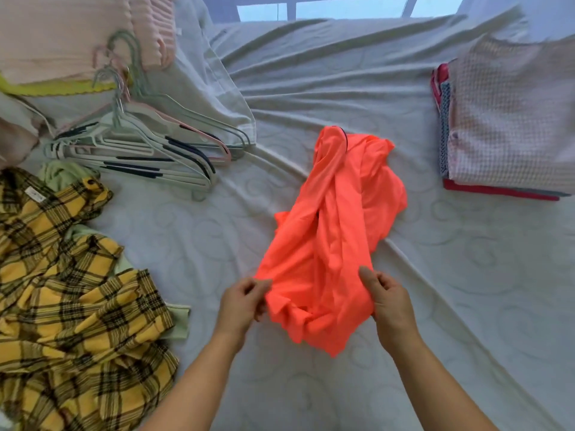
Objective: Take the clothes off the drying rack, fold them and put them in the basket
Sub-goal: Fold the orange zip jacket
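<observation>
hands pinch a crumpled neon orange shirt (334, 231) lying mid-bed (435, 290): left hand (241, 298) grasps its near left edge, right hand (389, 298) its near right edge.

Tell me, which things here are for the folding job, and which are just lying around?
For the job:
orange top, held at its near edge by the left hand and right hand
plaid cloth, not folded yet
folded pile

Just lying about:
hangers, empty
pink bedding
sheet
</observation>
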A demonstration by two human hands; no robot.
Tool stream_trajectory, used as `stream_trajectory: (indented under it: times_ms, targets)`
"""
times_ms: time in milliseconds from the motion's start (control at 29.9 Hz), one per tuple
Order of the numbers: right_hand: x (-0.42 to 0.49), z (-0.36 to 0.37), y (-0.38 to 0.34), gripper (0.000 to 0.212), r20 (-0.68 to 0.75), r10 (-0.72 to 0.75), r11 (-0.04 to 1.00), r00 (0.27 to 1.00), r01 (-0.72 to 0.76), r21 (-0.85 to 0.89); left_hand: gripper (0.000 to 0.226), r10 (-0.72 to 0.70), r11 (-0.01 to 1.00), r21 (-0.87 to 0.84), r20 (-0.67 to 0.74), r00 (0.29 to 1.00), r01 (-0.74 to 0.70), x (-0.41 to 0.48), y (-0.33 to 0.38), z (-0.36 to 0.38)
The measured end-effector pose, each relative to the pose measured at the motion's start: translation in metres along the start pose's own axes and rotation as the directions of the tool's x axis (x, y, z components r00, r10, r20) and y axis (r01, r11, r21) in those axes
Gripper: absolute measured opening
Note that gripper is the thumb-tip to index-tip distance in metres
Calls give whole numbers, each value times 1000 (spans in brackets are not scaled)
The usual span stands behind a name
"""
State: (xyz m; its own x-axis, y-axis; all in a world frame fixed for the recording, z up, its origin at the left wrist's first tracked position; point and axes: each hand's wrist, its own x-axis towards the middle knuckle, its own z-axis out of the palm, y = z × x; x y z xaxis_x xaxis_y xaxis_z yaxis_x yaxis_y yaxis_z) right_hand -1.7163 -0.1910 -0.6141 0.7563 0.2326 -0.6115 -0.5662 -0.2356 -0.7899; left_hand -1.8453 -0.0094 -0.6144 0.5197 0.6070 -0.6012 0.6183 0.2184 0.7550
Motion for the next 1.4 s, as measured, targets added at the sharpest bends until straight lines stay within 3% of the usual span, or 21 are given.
stream_trajectory:
  times_ms: [67,134,167,267,368,468,535,668,769,836,902,936,1003,1036,1103,1203,1237,1303,1404]
  targets:
    - [-2,-20,0,50,-19,4,993,1000,-2,121,26,-55,985,-173,-222,974,16,13,-4,-38]
    - [-4,-41,1,27,-50,-34,973,998,45,228,26,-93,952,-304,-419,903,-43,26,-5,-81]
    - [-5,-52,4,20,-103,-41,962,994,67,265,26,-110,943,-325,-502,858,-70,31,-5,-101]
    - [-5,-81,14,38,-286,-32,960,958,109,259,23,-112,966,-250,-622,775,-61,41,-6,-143]
    - [3,-102,27,35,-413,35,988,910,31,152,19,-98,992,18,-525,846,126,46,-20,-151]
    - [12,-107,47,20,-339,21,998,940,-40,-48,17,-95,965,196,-351,932,173,44,-31,-125]
    - [15,-100,56,14,-245,-61,988,968,24,-150,18,-35,946,300,-282,959,123,39,-34,-96]
    - [22,-87,65,7,-260,-135,973,956,78,-219,17,184,886,446,-86,979,-128,24,-31,-29]
    - [21,-77,69,14,-205,-109,969,973,58,-241,59,390,746,574,35,920,-338,27,-19,14]
    - [17,-70,64,16,-138,-83,978,987,54,-200,77,362,677,650,115,925,-346,40,-9,34]
    - [11,-64,53,18,-137,-76,989,988,57,-134,59,218,605,749,168,962,-268,57,1,43]
    - [10,-64,47,19,-183,-70,995,981,57,-77,40,177,605,755,183,967,-253,61,7,42]
    - [12,-74,40,23,-344,-45,999,938,44,-13,17,205,698,642,243,948,-316,62,11,30]
    - [14,-81,38,23,-416,-35,999,909,32,-15,13,246,758,535,293,924,-372,56,9,16]
    - [17,-93,38,17,-524,-18,1000,852,9,-20,12,330,774,427,357,874,-467,35,2,-27]
    - [17,-107,44,27,-620,-19,995,785,-47,-90,12,376,667,565,308,874,-486,3,-38,-105]
    - [17,-111,49,37,-628,-18,989,778,-79,-126,5,373,616,642,274,887,-457,-5,-60,-129]
    - [15,-113,54,44,-586,-22,971,810,-122,-205,23,347,542,757,193,918,-364,-19,-92,-156]
    - [8,-98,62,65,-524,-232,883,820,-49,-466,34,179,661,729,75,981,-176,-29,-108,-147]
